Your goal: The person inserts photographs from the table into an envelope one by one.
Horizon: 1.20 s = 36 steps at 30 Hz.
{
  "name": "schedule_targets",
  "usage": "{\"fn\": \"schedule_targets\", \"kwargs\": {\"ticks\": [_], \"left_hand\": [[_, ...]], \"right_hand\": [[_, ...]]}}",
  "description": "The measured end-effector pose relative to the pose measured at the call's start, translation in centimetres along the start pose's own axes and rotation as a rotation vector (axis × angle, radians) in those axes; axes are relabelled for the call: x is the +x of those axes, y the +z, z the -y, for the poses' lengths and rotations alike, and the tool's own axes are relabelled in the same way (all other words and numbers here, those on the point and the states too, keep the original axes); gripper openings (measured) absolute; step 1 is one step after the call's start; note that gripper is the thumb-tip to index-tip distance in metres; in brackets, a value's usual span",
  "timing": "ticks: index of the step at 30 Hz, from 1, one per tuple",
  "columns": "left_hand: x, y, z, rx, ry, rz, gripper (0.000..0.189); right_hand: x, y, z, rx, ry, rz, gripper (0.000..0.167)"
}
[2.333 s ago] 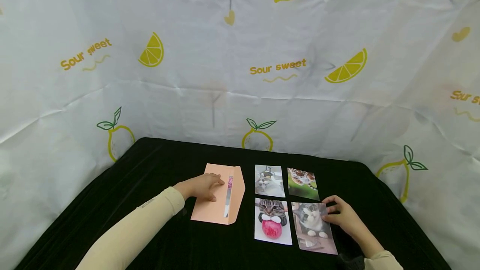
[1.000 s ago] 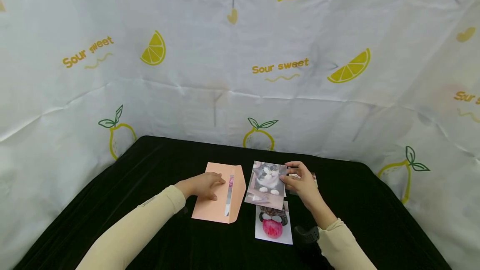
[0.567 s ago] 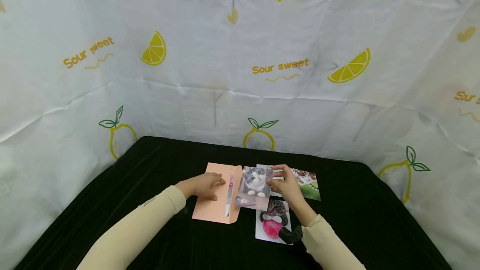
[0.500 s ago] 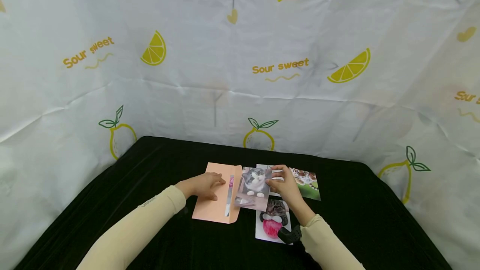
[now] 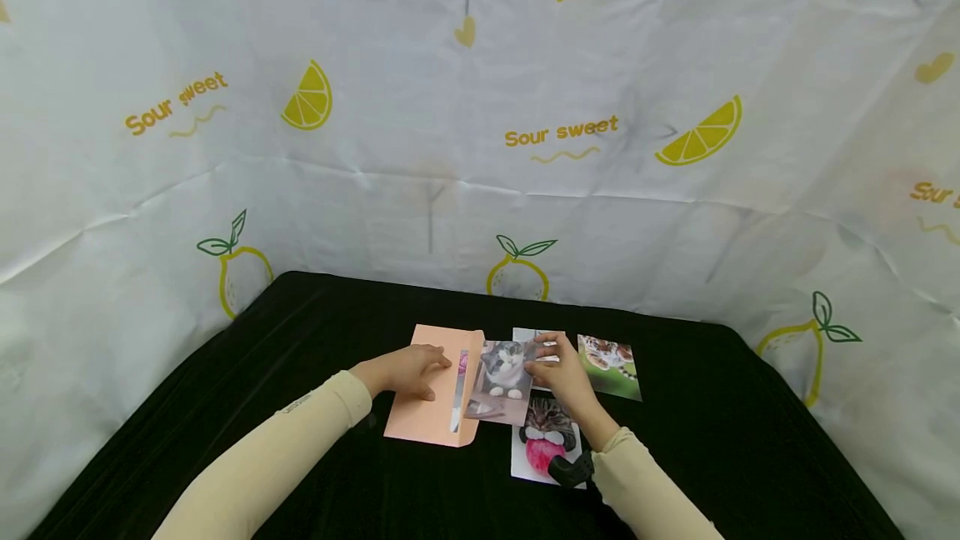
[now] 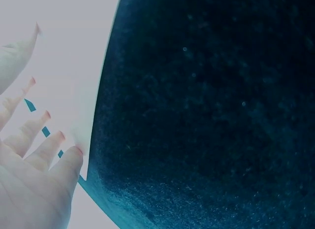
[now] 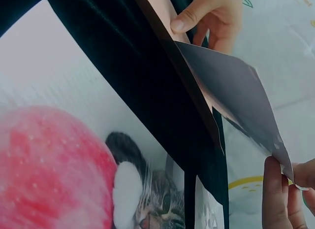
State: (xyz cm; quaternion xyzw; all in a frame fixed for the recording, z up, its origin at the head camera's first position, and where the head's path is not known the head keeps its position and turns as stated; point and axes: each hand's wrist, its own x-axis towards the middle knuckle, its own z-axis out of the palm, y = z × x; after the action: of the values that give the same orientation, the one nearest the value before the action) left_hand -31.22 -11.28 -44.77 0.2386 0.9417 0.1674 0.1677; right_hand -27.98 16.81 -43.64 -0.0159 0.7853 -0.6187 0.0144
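Note:
My left hand [image 5: 405, 372] rests with spread fingers on a peach envelope [image 5: 420, 427], whose flap points right. A strip of a picture card [image 5: 457, 394] shows at the envelope's opening. My right hand [image 5: 558, 375] pinches the right edge of a photo card [image 5: 498, 382] of a grey-and-white cat. This card's left edge overlaps the flap. In the right wrist view the card [image 7: 236, 86] is tilted up, its far end at the envelope's opening near the left thumb. The left wrist view shows the left fingers [image 6: 54, 140] over the washed-out envelope [image 6: 74, 56].
A photo of a tabby cat with a pink ball [image 5: 542, 452] lies below the held card, partly covered by it and a black wrist device [image 5: 568, 470]. A tiger photo [image 5: 609, 369] lies right; another card [image 5: 525, 334] is mostly hidden. Black cloth [image 5: 750, 423] covers the table.
My right hand picked up the cat photo from the lower right and carried it left to the envelope's flap, lately shifting slightly further left and down. The left hand stays on the envelope.

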Motion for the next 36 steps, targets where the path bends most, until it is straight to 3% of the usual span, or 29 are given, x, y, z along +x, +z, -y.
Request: {"fn": "schedule_targets", "kwargs": {"ticks": [27,36], "left_hand": [[0.1,0.1,0.0,-0.006,0.0,-0.006,0.054],[0.1,0.0,0.1,0.005,0.009,-0.009,0.054]], "right_hand": [[-0.2,1.2,0.2,-0.034,0.002,0.001,0.045],[-1.3,1.0,0.7,-0.065,0.026,0.092,0.07]]}}
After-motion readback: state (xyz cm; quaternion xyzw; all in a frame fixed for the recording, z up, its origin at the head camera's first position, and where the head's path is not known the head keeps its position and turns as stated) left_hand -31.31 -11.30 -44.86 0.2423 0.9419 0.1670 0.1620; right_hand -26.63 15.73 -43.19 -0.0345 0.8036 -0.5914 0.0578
